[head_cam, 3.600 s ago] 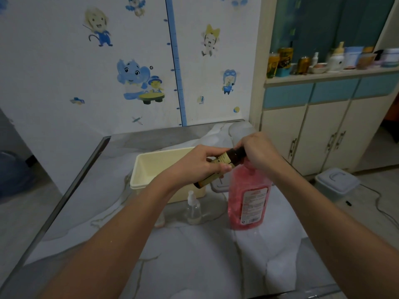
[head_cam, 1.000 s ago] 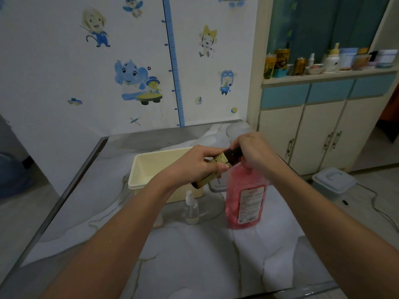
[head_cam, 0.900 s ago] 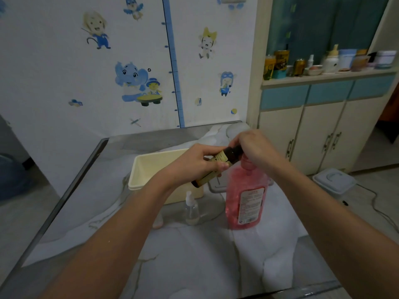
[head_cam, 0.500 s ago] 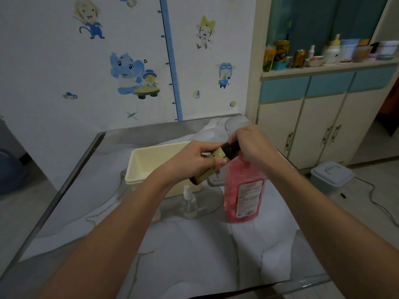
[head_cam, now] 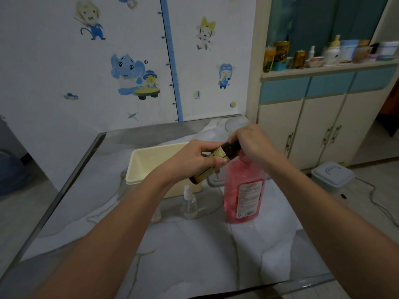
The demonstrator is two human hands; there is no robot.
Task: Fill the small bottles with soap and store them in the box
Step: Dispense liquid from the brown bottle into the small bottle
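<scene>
A: Where is the bottle now?

B: The small brown bottle (head_cam: 218,154) is in the air, tilted, in front of the cream box (head_cam: 146,160). The left hand (head_cam: 194,160) has its fingers (head_cam: 218,162) and thumb clamped around the middle of it, on the label.

A: And the other hand?

B: The right hand (head_cam: 252,143) is curled over the dark top end of it, directly above the pink soap bottle (head_cam: 244,190) that stands on the worktop (head_cam: 194,244). If it grips a cap or the pump under it, I cannot tell; the palm hides this.

A: So how to do this step well?

B: I judge that the top is being turned. The left hand should hold the body firm, and the right should turn gently. Better to bring the bottle more upright before it opens, so nothing runs out. Mind also the clear spray bottle (head_cam: 189,203), which stands just in front of the box, near the pink one; it looks light enough to fall
</scene>
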